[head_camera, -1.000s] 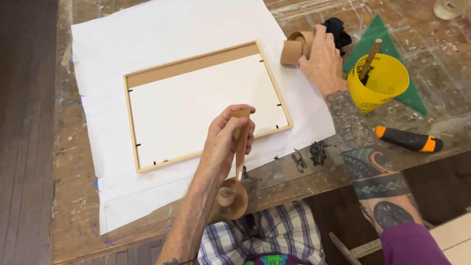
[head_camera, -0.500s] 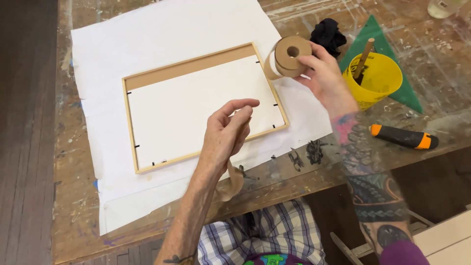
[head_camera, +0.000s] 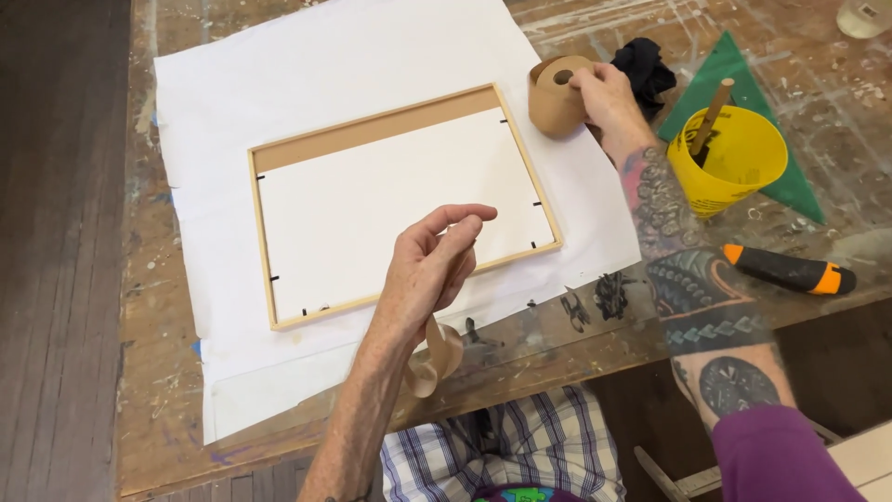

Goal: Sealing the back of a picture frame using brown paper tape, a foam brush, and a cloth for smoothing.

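Brown paper tape strip (head_camera: pixel 429 358) hangs curled from the left hand (head_camera: pixel 429 270), not yet stuck down.
Right hand (head_camera: pixel 606 91) grips the brown tape roll (head_camera: pixel 555 95) beside the pale wooden frame (head_camera: pixel 264 244), lying face-down on white paper (head_camera: pixel 279 84); its white backing edges look untaped.

Right hand (head_camera: pixel 604 91) lowered tape roll (head_camera: pixel 557 95) (onto paper).

Brown tape roll (head_camera: pixel 557 95), yellow cup (head_camera: pixel 729 163)
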